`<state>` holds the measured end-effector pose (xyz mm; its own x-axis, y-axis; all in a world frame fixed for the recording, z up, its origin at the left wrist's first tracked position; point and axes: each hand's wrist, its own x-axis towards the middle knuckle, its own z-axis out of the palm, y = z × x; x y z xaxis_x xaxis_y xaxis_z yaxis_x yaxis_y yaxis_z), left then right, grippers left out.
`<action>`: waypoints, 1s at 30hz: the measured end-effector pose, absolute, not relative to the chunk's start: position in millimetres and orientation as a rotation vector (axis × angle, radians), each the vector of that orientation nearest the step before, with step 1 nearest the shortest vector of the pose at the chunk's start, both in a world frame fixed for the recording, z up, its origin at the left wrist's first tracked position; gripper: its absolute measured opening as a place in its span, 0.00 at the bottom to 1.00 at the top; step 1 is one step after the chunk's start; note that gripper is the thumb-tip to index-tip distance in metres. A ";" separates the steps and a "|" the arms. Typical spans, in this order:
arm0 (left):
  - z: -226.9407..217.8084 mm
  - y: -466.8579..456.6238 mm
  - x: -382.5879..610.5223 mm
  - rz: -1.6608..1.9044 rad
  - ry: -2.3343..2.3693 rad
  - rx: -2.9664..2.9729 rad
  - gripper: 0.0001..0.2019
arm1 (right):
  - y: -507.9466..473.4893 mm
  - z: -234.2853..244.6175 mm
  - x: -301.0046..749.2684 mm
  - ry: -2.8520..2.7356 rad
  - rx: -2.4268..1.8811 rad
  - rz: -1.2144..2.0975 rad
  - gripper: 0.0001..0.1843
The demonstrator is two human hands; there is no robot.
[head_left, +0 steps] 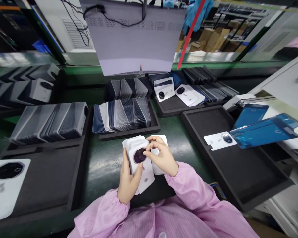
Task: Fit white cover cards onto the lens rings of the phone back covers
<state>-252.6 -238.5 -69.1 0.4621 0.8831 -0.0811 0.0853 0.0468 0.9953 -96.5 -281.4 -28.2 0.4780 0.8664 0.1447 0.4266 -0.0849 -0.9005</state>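
White panel point(147, 172) bears grey marks point(146, 180), perhaps illegible lettering.

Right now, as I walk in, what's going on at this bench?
The person's left hand holds several white panels, slightly out of line, with the right hand at the dark window of the top one. Another white panel lies partly behind the right hand. Beyond them, a black tray holds packed panels.
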 end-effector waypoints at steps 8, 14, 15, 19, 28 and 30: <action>-70.2 -239.6 -251.9 0.783 0.947 1.430 0.44 | -282.2 -29.5 -104.8 -1.108 -1.709 0.347 0.09; -74.0 -244.1 -254.2 0.825 0.965 1.521 0.44 | -282.6 -27.9 -99.7 -1.066 -1.690 0.522 0.06; -73.8 -244.0 -254.1 0.821 0.965 1.514 0.44 | -283.3 -27.6 -99.8 -1.084 -1.694 0.517 0.06; -69.4 -239.3 -251.0 0.727 0.936 1.406 0.42 | -285.6 -29.4 -105.4 -1.276 -1.702 0.148 0.04; -50.3 -229.5 -247.4 0.605 0.865 1.124 0.37 | -282.8 -37.8 -110.5 -1.639 -1.426 -0.160 0.14; -50.9 -230.0 -248.4 0.570 0.846 1.101 0.37 | -283.1 -37.5 -109.0 -1.646 -1.428 -0.159 0.15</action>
<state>-248.4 -230.0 -50.9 0.5704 0.7635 -0.3028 0.0051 0.3653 0.9309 -109.0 -283.1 -37.5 0.0968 0.7170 0.6903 0.8355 0.3183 -0.4478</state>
